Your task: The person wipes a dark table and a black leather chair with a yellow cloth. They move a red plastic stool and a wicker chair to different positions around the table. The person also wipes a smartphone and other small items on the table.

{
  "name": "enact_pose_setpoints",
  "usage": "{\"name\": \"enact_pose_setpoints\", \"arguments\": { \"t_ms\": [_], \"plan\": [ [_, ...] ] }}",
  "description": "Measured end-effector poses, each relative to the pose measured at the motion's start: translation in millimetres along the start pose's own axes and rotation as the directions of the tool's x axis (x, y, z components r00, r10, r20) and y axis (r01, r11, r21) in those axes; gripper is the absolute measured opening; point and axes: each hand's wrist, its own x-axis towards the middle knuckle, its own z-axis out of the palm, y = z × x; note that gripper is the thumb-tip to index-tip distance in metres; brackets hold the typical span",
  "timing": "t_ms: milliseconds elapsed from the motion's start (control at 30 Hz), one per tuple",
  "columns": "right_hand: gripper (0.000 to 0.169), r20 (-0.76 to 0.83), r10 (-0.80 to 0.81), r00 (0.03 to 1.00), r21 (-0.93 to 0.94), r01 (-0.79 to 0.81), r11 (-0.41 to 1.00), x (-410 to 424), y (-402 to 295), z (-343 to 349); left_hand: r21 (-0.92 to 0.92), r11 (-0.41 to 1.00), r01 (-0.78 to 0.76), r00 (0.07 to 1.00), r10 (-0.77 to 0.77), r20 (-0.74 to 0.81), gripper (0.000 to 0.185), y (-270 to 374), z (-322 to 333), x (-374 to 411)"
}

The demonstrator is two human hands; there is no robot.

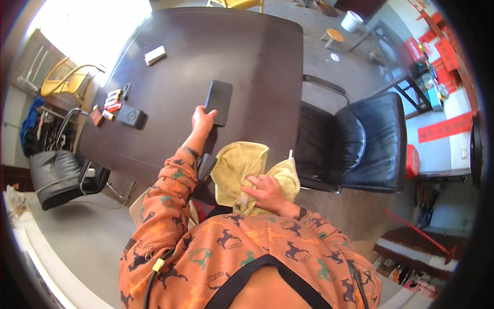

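With its fingers at the lower left edge, my left hand [203,117] grips a dark smartphone [220,101], which lies over the brown table [173,89]; whether it is lifted cannot be told. My right hand [268,193] clutches a yellow cloth [239,166] close to my body, at the table's near edge. The cloth spreads out on both sides of the fingers. A dark device is worn at my left wrist. Left of the phone, a dark box-shaped device [130,116] rests on the table, beside several small batteries or packets [112,101].
A white folded stack [155,55] lies at the table's far left. A black leather chair [355,143] stands against the right side, another black chair [58,177] at the left. Beyond are a wooden stool [334,35], a white bucket [351,21] and a yellow chair [61,83].
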Motion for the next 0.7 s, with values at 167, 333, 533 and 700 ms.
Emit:
{"name": "enact_pose_setpoints", "arguments": {
  "t_ms": [167, 333, 533, 700],
  "plan": [
    [0.046, -0.07, 0.076, 0.995, -0.115, -0.084, 0.99, 14, 27, 8, 0.221, 0.912, -0.346, 0.902, 0.388, -0.187, 0.063, -19, -38, -28],
    [0.035, -0.234, 0.222, 0.946, -0.267, -0.282, 0.921, 62, 107, 7, 0.276, 0.879, -0.388, 0.867, 0.45, -0.214, 0.056, -75, -61, -100],
    [0.042, -0.513, 0.188, 0.838, -0.25, -0.355, 0.901, 167, 200, -40, 0.521, 0.757, -0.393, 0.841, 0.525, -0.128, 0.037, -77, -54, -125],
    [0.05, -0.523, 0.276, 0.807, -0.309, -0.481, 0.82, 284, 283, -40, 0.546, 0.74, -0.394, 0.84, 0.531, -0.113, 0.034, -68, -53, -122]
  ]
}}
